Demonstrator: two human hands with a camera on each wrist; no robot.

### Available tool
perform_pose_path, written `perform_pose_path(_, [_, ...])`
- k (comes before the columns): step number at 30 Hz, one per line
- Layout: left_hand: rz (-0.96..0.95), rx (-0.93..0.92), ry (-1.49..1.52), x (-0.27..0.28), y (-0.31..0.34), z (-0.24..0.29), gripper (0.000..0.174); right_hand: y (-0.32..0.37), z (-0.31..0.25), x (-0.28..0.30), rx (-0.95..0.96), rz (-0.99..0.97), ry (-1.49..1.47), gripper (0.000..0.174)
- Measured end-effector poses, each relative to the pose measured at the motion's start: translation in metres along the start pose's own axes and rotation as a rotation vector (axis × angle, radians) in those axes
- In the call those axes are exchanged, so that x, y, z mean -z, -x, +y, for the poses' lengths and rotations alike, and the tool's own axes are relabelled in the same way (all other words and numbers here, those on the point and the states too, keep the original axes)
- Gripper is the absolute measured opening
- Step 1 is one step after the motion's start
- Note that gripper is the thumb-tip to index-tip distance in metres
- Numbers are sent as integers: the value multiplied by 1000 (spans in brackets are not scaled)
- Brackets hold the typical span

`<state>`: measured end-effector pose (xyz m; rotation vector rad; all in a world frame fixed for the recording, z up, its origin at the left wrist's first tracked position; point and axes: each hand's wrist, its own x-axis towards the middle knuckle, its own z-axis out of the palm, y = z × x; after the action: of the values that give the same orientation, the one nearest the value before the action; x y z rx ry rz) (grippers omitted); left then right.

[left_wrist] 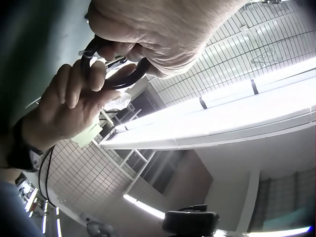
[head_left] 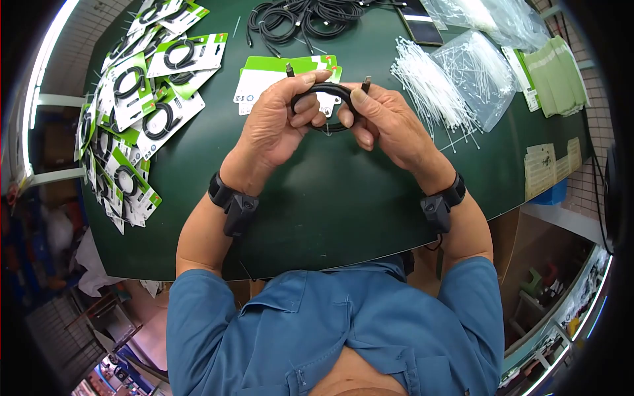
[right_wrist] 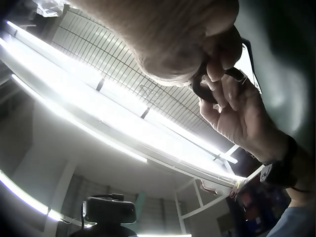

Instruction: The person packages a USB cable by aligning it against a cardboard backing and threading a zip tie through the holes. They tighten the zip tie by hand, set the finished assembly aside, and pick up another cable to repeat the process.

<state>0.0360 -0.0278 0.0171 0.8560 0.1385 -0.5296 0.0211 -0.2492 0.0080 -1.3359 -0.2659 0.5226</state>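
The coiled black cable [head_left: 330,88] is up between your hands, over the worktop [head_left: 356,198] and towards its far edge, in front of the middle. Your left hand [head_left: 274,119] grips one side of the loop and your right hand [head_left: 389,122] the other, thumbs and fingers curled round it, the hands near each other but with the bend of cable between them. Holding both sides probably stops the turns from springing open, and the two plugs [head_left: 290,70] [head_left: 366,84] stick out beyond your grips, perhaps so that they stay free of the bundle. Behind the coil lie green-and-white cards [head_left: 254,86]; beyond them, loose black cables [head_left: 300,23] sit at the far edge. Carded cables [head_left: 214,46] heap along the left edge, while white cable ties [head_left: 429,82] and a plastic bag of them [head_left: 485,79] lie towards the far right corner, likely within easy reach. The head view alone gives you this layout and both plugs clearly; the left wrist view instead shows the loop's thick curve [left_wrist: 131,81] from beside your palm, and the right wrist view shows your left fingers against the cable, its ends hard to make out.
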Motion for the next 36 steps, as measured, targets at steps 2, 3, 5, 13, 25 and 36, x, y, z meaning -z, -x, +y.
perform_pose_path(2, [-14,-32,-70,-2,1,0,33,0,-5,-1,4,32,-55,48])
perform_pose_path(3, [-19,-50,-103,-2,1,0,32,0,-6,-1,5,46,-81,50])
perform_pose_path(5, [-3,-66,-119,-4,1,-2,31,-1,-4,-2,12,58,-75,50])
perform_pose_path(13, [-1,-75,-176,0,-3,-3,33,-4,2,-1,4,83,-19,49])
perform_pose_path(25, [0,-104,-603,-2,11,-8,38,-2,-11,11,-108,-197,304,39])
perform_pose_path(36, [107,-362,-1148,13,26,-29,23,5,-9,-8,-133,-302,484,29])
